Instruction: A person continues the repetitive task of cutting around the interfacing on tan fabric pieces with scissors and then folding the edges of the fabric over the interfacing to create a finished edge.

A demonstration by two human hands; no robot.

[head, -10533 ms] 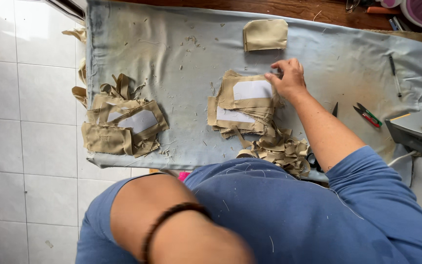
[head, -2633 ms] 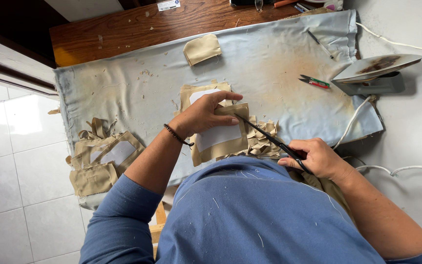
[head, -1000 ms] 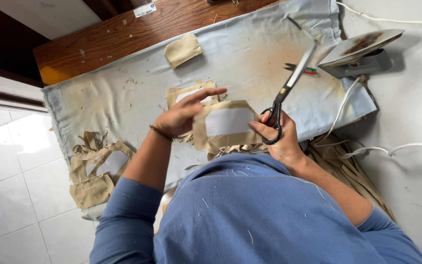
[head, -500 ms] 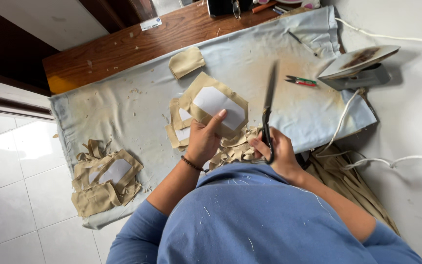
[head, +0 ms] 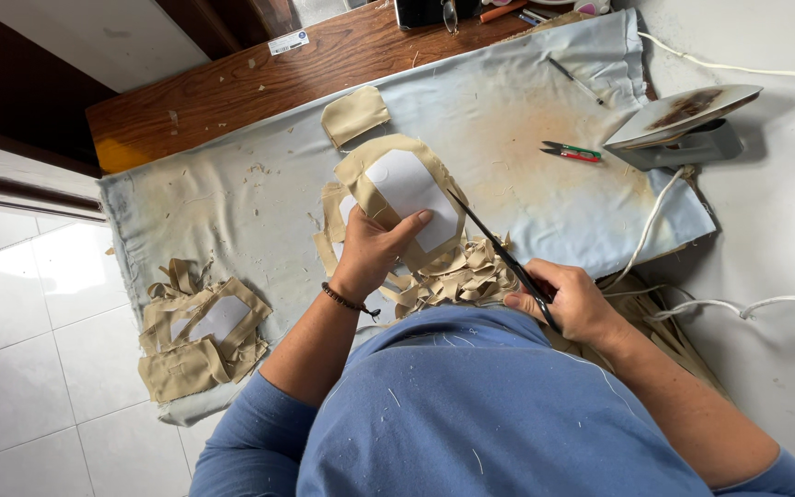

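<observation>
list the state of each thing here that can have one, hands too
left hand: gripping the tan fabric piece, thumb on its white panel
tan fabric piece: lifted at an angle, edge at the scissors
right hand: closed on the scissors handles
scissors: blades look nearly closed, tip at the fabric edge
iron: resting tilted, scorched soleplate exposed
thread snips: lying flat, untouched
fabric trimmings: loose in a heap
stack of cut pieces: piled at cloth's corner

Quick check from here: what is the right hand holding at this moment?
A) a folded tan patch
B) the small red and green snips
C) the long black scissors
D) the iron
C: the right hand grips the long black scissors, blades pointing toward the tan fabric piece held by the left hand.
</observation>
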